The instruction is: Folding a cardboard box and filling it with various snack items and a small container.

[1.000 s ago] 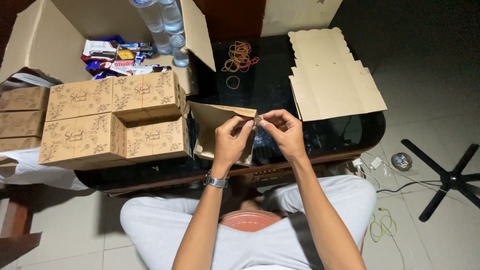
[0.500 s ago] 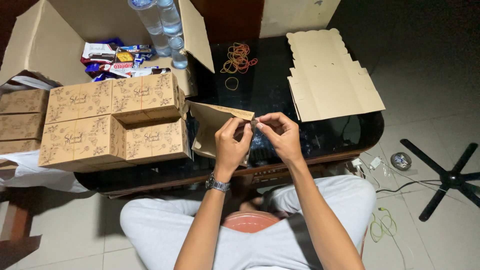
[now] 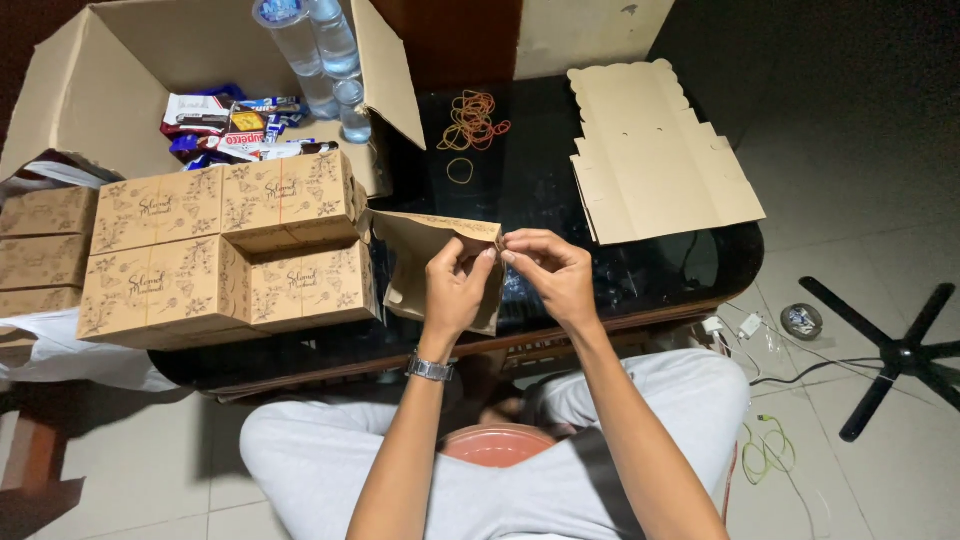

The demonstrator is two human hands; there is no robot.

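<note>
Right now both hands are pinching a half-folded brown cardboard box (image 3: 425, 262) at mid-frame, over the dark glass table (image 3: 540, 190): the left hand (image 3: 455, 288) is gripping its near flap, and the right hand (image 3: 550, 272) is nipping the top corner. Finished boxes (image 3: 225, 250) are sitting stacked just left.

Half-folded brown cardboard box (image 3: 430, 262) partly covered by left hand (image 3: 455, 290) and right hand (image 3: 550, 275), with the corner pinched between the fingertips hidden. Clear plastic water bottles (image 3: 320, 55) cut off at the top edge, stacked brown printed boxes (image 3: 40, 250) cut off at the left edge. Small round object (image 3: 801, 321) on the tiled floor too small to identify.
</note>
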